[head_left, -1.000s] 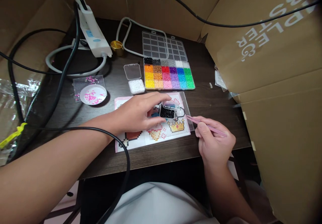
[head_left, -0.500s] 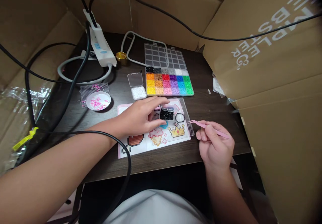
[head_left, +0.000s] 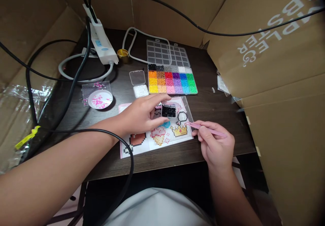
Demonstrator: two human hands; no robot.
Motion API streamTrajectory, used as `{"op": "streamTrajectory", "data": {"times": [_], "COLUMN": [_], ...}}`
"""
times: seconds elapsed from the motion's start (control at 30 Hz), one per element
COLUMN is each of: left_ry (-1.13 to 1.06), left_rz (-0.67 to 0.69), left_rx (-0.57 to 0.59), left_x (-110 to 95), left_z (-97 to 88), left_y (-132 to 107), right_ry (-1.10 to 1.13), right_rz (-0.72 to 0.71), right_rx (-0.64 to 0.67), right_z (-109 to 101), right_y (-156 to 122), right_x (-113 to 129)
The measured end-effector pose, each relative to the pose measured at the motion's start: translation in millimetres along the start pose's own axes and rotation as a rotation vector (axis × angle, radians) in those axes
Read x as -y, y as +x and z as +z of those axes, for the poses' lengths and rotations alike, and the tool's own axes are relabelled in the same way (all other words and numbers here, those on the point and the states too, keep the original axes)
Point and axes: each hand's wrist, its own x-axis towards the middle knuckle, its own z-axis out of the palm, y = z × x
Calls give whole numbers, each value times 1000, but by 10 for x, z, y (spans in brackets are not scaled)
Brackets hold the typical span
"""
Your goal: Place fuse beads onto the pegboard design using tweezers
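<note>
Between the thumb and fingers of my left hand [head_left: 144,114] is a small clear box of black beads [head_left: 168,111], held over the pattern sheet. My right hand [head_left: 217,141] pinches pink tweezers [head_left: 209,130], whose tips point left, near the crown picture. The pattern sheet [head_left: 139,148] carries pixel drawings, among them a yellow crown [head_left: 179,131] and an ice cream. A clear pegboard [head_left: 191,112] lies over its right part, and a ring of black beads [head_left: 182,117] shows there. Whether the tweezer tips hold a bead is too small to tell.
Behind the sheet stand an open tray of coloured beads [head_left: 172,80] and a small box of white beads [head_left: 141,91]. A white dish [head_left: 100,100] with pink beads is at left. A power strip [head_left: 103,46], a gold cup [head_left: 123,55] and black cables [head_left: 76,80] surround them.
My right hand has moved the tweezers slightly left, bringing the tips over the sheet's right side. My left hand keeps the box of black beads in about the same place. The view has shifted a little.
</note>
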Motion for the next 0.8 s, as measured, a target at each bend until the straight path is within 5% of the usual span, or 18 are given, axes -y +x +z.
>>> {"op": "streamTrajectory", "data": {"times": [0.6,0.8], "left_ry": [9,-165], "left_rz": [-77,-204], "left_rx": [-97,-183], "left_x": [-19,29], "left_z": [-25,11], "left_y": [-8,-51], "right_ry": [316,263], "right_rz": [139,81], "right_rx": [14,80], "right_z": [12,44], "right_y": [58,423], "right_x": [44,360]}}
